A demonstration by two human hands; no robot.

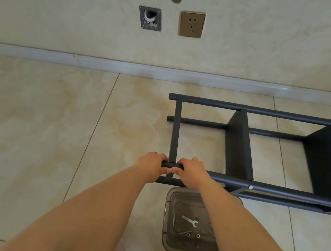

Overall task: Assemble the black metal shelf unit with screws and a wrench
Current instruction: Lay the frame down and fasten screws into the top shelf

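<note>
The black metal shelf unit [241,145] lies on its side on the tiled floor, its legs running left to right and two flat shelf panels standing upright between them. My left hand [151,163] grips the left end of the near upper leg. My right hand [193,169] grips the same tube just to the right, where a thin crossbar [175,131] meets it. A silver wrench [190,221], a long screw [185,232] and two nuts [193,235] lie in a clear plastic box [167,239] on the floor under my right forearm.
The wall with its white skirting board [126,68] runs across behind the shelf. A wall socket [191,24] and an open wall box [150,18] sit above. Bare floor tiles [43,117] spread to the left.
</note>
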